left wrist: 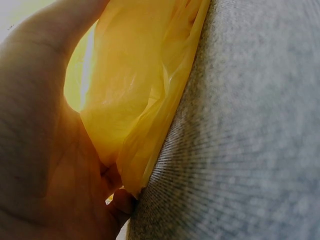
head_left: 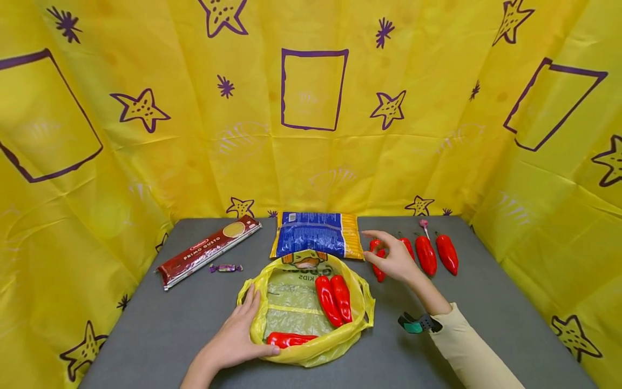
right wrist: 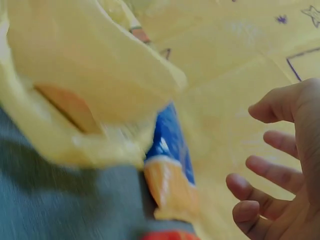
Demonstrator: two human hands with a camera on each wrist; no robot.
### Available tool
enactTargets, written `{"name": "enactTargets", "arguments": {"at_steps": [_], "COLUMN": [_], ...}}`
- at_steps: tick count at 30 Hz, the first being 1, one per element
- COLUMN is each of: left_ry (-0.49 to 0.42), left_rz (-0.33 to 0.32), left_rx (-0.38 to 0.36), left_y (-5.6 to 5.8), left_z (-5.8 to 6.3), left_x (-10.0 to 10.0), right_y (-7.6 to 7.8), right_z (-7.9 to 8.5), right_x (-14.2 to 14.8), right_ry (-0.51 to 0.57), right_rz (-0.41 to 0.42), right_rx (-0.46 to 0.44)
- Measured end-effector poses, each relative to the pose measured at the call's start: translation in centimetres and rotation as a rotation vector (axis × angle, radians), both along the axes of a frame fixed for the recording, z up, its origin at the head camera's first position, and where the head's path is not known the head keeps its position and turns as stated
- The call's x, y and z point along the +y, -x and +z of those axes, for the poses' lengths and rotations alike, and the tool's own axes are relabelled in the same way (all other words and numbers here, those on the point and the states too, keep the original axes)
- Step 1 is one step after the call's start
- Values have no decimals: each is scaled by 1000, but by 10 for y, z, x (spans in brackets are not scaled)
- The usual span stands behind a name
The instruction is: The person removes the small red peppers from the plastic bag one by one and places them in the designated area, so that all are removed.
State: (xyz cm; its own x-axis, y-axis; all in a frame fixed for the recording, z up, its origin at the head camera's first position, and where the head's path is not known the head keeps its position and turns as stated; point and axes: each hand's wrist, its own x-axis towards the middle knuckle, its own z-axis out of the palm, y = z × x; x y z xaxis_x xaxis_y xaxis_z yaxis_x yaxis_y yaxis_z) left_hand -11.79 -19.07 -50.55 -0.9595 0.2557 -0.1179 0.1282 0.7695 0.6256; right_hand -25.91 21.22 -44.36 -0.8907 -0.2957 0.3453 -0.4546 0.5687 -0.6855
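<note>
Hovering open-fingered, the right hand (head_left: pixel 392 260) is risking bumping a pepper (head_left: pixel 379 273); the left hand (head_left: pixel 236 330), fingers relaxed, is risking the bag (head_left: pixel 335 350) sagging.

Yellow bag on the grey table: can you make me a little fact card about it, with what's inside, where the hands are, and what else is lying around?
Bag: yellow bag, mouth open
Inside: three red peppers
Left hand: touches the bag's side
Right hand: holds nothing, over the row of loose peppers
Loose peppers: four
Behind bag: blue-and-yellow packet
Farther left: red Primo Gusto packet, purple wrapped candy
Beside loose peppers: pink lollipop
Surface: grey table
</note>
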Motion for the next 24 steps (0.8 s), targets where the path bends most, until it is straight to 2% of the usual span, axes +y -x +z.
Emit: {"name": "enactTargets", "arguments": {"at_steps": [7,16,20,24], "left_ry": [-11,-3,-9,-4], "left_rz": [6,1,-3,-3], "left_rx": [-8,11,0,-6], "left_y": [-1,-1,0,0], "left_z": [2,2,3,3], "left_x": [0,0,1,1], "right_y": [4,6,11,18], "right_z": [-4,20,28,28], "right_x": [-37,-78,-94,-110], "right_ry": [6,-23,-63,-129], "right_rz": [94,210,268,346], "right_rx": [11,-31,6,38]}}
